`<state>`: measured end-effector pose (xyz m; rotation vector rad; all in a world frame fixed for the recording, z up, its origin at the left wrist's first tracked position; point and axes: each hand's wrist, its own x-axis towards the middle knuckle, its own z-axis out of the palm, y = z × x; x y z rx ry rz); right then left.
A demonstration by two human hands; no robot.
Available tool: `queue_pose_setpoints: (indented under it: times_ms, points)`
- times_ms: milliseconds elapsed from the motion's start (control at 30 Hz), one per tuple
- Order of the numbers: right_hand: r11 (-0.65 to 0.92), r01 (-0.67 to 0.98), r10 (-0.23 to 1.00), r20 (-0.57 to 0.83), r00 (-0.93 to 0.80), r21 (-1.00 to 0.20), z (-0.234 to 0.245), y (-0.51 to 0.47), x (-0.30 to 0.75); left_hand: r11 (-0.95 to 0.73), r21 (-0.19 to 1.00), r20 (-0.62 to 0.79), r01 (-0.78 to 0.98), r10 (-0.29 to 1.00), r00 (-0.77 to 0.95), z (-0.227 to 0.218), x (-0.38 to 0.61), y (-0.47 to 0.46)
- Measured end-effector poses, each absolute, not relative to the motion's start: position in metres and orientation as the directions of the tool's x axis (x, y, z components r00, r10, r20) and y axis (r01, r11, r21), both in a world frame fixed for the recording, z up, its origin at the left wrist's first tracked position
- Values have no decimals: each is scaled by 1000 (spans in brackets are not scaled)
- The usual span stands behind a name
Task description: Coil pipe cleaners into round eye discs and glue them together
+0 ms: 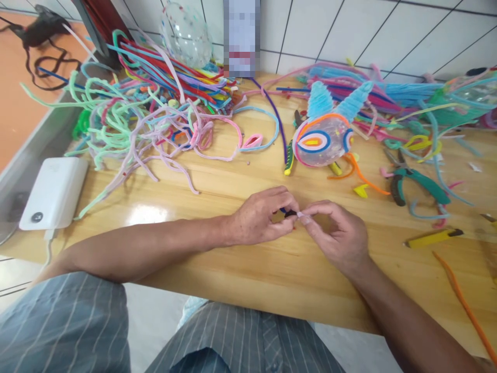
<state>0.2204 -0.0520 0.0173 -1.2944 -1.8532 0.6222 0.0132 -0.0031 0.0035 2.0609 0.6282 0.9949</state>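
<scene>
My left hand (264,215) is closed in a pinch on a small dark piece (290,213), perhaps a bit of pipe cleaner. Thumb and forefinger of my right hand (337,230) meet it tip to tip, closed on a tiny pale end (299,214) whose kind is too small to make out. Both hands are just above the wooden table. Beyond them sits a clear plastic animal head (320,147) with blue fuzzy ears (320,99) and ringed eyes made of pipe cleaner. A green-and-yellow handle (289,158) lies beside it.
Tangled pastel pipe cleaners (128,124) spread over the left, with bundles (182,72) behind. At the right lie green-handled pliers (421,181), a yellow cutter (433,238) and an orange pipe cleaner (462,295). A white power bank (54,192) lies at the left edge.
</scene>
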Motion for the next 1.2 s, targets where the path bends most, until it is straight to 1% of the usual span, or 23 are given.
queue_pose_setpoints:
  times_ms: [133,300,367,500,600,733,867,967,1067,1200]
  points:
    - [301,500,954,255,-160,-812,11,-53,223,-605,792,456,83,675,580,3,14,-3]
    - [204,456,978,162,-129,-866,11,-55,223,-583,812,441,27,643,626,5,13,-1]
    - [175,432,983,135,-123,-884,11,-55,223,-541,841,407,15,649,643,6,12,-1]
    - [167,427,984,121,-133,-889,14,-54,222,-399,914,256,69,701,665,9,11,-3]
    - [212,455,972,139,-189,-865,18,-51,221,-373,924,226,88,715,661,8,12,-5]
    - [294,516,945,163,-285,-804,23,-48,220,-449,889,283,86,688,668,6,12,-4]
    - [312,520,940,181,-288,-795,24,-49,220,-535,843,360,55,636,682,8,12,-4]
    - [268,504,956,163,-243,-821,24,-52,218,-594,803,404,50,605,686,10,12,-5]
    - [198,475,974,119,-192,-857,24,-54,215,-666,741,442,89,583,681,11,13,-8]
    - [81,347,992,41,-120,-934,23,-57,209,-771,623,517,128,530,672,10,16,-10]
